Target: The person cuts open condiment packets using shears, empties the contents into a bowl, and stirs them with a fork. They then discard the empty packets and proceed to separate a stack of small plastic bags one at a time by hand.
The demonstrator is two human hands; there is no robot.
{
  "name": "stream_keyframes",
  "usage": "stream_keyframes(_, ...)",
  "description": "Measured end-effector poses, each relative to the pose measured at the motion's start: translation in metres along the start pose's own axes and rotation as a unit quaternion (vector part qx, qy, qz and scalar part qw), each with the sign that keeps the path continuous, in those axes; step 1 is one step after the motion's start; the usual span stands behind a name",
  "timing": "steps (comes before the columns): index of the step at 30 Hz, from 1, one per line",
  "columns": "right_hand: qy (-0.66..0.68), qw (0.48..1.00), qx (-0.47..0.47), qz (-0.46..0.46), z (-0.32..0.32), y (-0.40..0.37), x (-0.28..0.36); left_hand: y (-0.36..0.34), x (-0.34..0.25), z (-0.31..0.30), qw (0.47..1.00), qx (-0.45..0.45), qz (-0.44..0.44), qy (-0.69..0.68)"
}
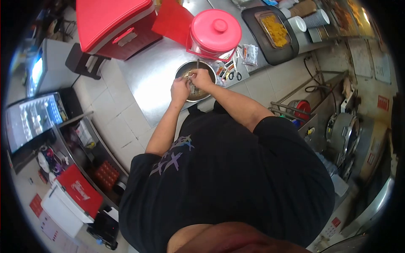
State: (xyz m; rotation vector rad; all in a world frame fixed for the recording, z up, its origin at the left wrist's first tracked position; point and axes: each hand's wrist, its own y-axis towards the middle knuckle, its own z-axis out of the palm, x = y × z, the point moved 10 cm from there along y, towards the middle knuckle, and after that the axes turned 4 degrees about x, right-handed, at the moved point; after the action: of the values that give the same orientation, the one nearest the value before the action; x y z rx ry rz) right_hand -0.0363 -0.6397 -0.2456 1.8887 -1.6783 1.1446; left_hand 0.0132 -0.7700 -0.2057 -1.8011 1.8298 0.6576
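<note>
A round metal bowl (182, 69) stands on the steel counter, with some brownish food (196, 92) inside it. Over the bowl, my left hand (180, 88) and my right hand (202, 79) meet, fingers closed in a pinch. A small pale piece shows between the fingertips of both hands; its kind is too small to make out. A thin utensil handle (198, 63) leans against the bowl's far rim. Just right of the bowl lie scissors (234, 76) with dark handles, among small packets (228, 65).
Behind the bowl stands a pink lidded bucket (216, 31), with a large red cooler box (116, 25) to its left. A black tray (253, 21) carries a clear container of yellow food (275, 30). Stacked cups (316, 19) sit far right. The steel counter (145, 80) extends left.
</note>
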Motion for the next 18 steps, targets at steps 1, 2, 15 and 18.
stream_keyframes(1, -0.006, 1.000, -0.009, 0.006, 0.000, -0.001, -0.002, -0.002, 0.000, 0.001, 1.000, -0.012, 0.018, 0.022)
stream_keyframes(2, -0.013, 1.000, -0.018, 0.011, 0.000, 0.000, -0.005, -0.002, 0.000, 0.002, 0.998, -0.025, 0.036, 0.044)
stream_keyframes(15, 0.513, 0.770, 0.190, 0.329, 0.041, -0.013, -0.067, -0.003, -0.026, 0.031, 0.981, 0.027, -0.108, -0.158)
stream_keyframes(18, 0.381, 0.844, 0.230, 0.300, 0.009, -0.009, -0.096, 0.002, -0.055, 0.020, 0.962, -0.011, -0.161, -0.219)
